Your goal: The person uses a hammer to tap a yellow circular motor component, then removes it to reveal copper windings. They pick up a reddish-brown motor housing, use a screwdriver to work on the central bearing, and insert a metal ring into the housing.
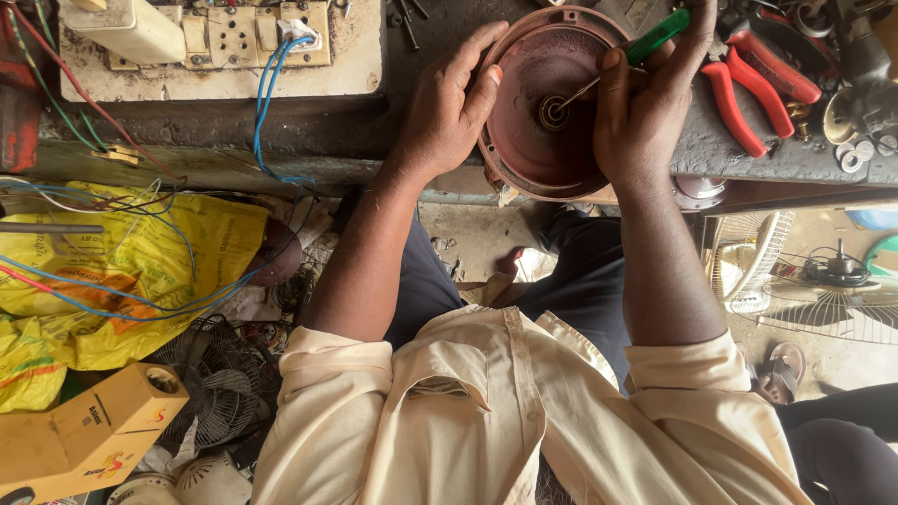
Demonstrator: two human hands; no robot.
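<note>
Grip check: I'm seeing the left hand (449, 117) cupping the rim of the round dark-red metal motor end cover (547, 103), fingers wrapping over its top-left edge, palm against the side. Right hand (641, 117) is closing around the green-handled screwdriver (655, 37), thumb and fingers pinching the handle low, with its shaft running down-left into the small bearing seat (552, 112) at the cover's centre.

Cover is sitting tilted on the front edge of the grimy dark table (748, 150), partly overhanging my lap, open dish side facing me.

Handling, as I'm judging it: cast or pressed metal, rigid, moderately heavy for its size, not fragile. Surface is looking dusty and possibly greasy, so I'm expecting it to slip if held flat-palmed. Rim is the sensible place to hold; it's giving a lip for the fingers and keeping the hand clear of the centre hole. With the overhang, I'm reading the left hand as carrying part of the weight, so any push from the screwdriver is going straight into that palm.

Nearby: red-handled pliers (748, 93) lying just right of the cover on the table, a beige switch-and-socket board (234, 42) well to the left with blue wires (271, 103) trailing down over a yellow plastic bag (131, 262).
</note>
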